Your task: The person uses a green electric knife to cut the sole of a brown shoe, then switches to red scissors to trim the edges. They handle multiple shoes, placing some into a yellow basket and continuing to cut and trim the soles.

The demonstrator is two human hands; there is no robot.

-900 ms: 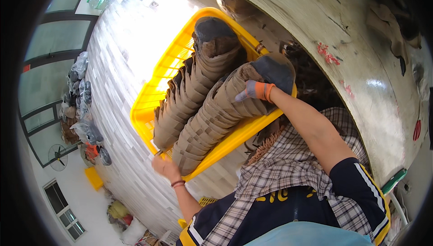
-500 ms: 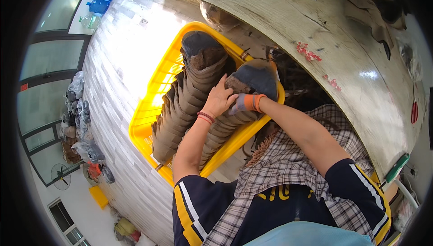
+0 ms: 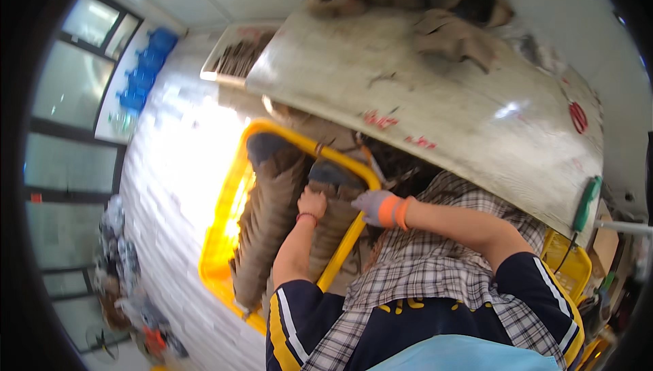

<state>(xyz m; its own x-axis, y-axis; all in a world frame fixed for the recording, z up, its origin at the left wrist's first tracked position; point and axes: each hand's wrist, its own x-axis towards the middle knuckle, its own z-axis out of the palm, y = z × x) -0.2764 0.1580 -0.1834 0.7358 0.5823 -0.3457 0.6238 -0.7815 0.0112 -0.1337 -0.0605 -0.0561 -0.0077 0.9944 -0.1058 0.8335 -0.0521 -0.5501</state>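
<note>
A yellow plastic crate [image 3: 219, 225] stands on the floor, holding two long rows of nested brown pieces that look like shoe uppers, with dark grey-blue far ends. My bare left hand [image 3: 312, 204], a red bracelet at its wrist, is closed at the upper part of the right row [image 3: 331, 218]; its fingertips press on the brown material. My right hand [image 3: 378, 208], in a grey glove with an orange cuff, is at the crate's right rim, its fingers pointing toward that row. Blur hides whether it grips anything.
A worn pale table [image 3: 326, 72] runs along the right, bearing brown pieces [image 3: 452, 38], red-handled scissors [image 3: 578, 117] and a green-handled tool [image 3: 587, 204]. Beyond the crate is a white box [image 3: 221, 65] of brown pieces. Blue water bottles [image 3: 141, 75] line the far left wall.
My view has tilted up, showing more of the table. My right hand has moved away from my left, rightward to the crate's rim. The left hand has stayed at the right row, its fingers now curled.
</note>
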